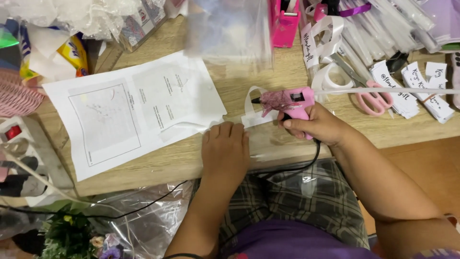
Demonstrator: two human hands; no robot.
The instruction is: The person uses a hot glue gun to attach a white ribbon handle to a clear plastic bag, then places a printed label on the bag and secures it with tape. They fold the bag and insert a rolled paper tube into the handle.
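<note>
A white printed sheet (132, 112) lies flat on the wooden table, left of centre; small white label cards (421, 86) with dark handwriting are heaped at the right edge; a yellow packet (74, 52) sits upper left; a patterned box (143, 21) stands behind.

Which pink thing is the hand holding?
The pink glue gun, gripped by the right hand. The pink scissors and pink box lie untouched.

The wooden table (268, 81) looks matt and grainy. On it, the glue gun (287, 101) is glossy pink plastic; beside it lie matt white paper (129, 112) and, probably, clear shiny cellophane (278, 144).
</note>
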